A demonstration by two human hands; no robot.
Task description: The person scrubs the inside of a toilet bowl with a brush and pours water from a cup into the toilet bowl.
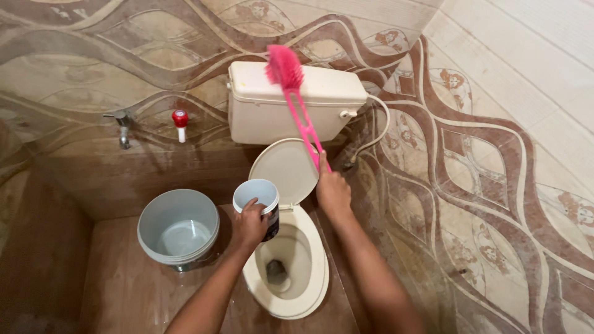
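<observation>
Pink plastic stands out first: a long-handled toilet brush (296,102) is held upright in the right hand (333,190), whose fingers are closed around the lower end of the handle, so that the bristled head rises in front of the cream cistern (272,111) on the far wall. The left hand (249,224) grips a pale blue-grey mug (257,201) by its side, fingers wrapped round the body and the open mouth facing up; it hangs over the near left edge of the toilet bowl (291,272), just above the rim. The bowl is cream, its seat down and its lid (286,170) raised and leaning back toward the cistern. At the bottom of the bowl lies a dark patch, probably the drain opening with water, though the view is too small to be sure. To the left of the toilet, on the brown tiled floor (124,291), stands a grey bucket (178,227), open at the top, with what looks like a little water inside. On the far wall to the left, a metal tap (124,127) sticks out, and just right of it a small valve with a red knob (180,122). A pale hose (378,124) loops from the right side of the cistern down along the patterned wall tiles (470,173), which curve in brown and beige on the right.
</observation>
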